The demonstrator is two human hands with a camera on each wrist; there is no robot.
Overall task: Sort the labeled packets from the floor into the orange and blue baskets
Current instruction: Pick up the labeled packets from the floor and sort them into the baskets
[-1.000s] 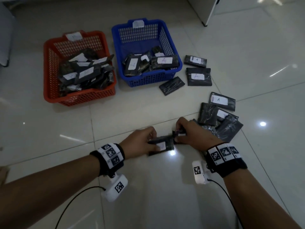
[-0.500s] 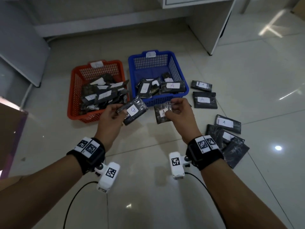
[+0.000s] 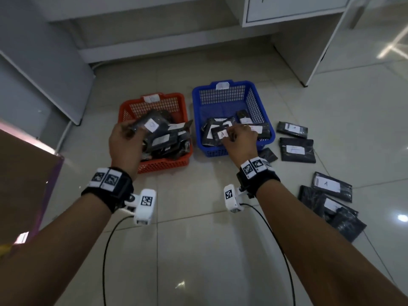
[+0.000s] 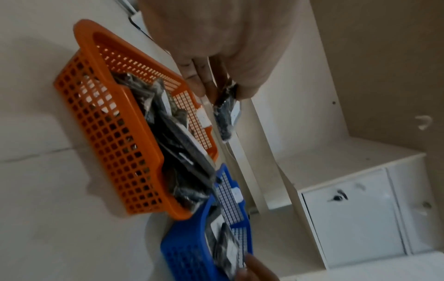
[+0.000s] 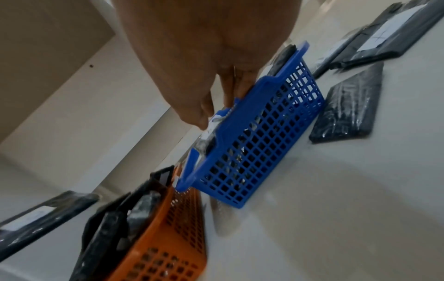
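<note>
My left hand (image 3: pixel 127 138) pinches a dark packet (image 3: pixel 152 124) with a white label, held above the orange basket (image 3: pixel 163 164), which is piled with several packets. The left wrist view shows that packet (image 4: pixel 225 114) hanging from thumb and fingers over the orange basket (image 4: pixel 115 121). My right hand (image 3: pixel 239 138) pinches a packet labelled "A" (image 3: pixel 218 135) over the near side of the blue basket (image 3: pixel 256 96), which also holds several packets. In the right wrist view the fingers hold this packet (image 5: pixel 209 133) just inside the blue basket's rim (image 5: pixel 259 106).
Several labelled dark packets lie on the tiled floor right of the blue basket (image 3: pixel 297 150) and nearer me at the right (image 3: pixel 331 184). White cabinets (image 3: pixel 293 9) stand behind the baskets. A brown box (image 3: pixel 24 180) sits at the left.
Both hands lifted a packet each from the floor and carried them forward. The left one now hangs over the orange basket, the right one over the blue basket.
</note>
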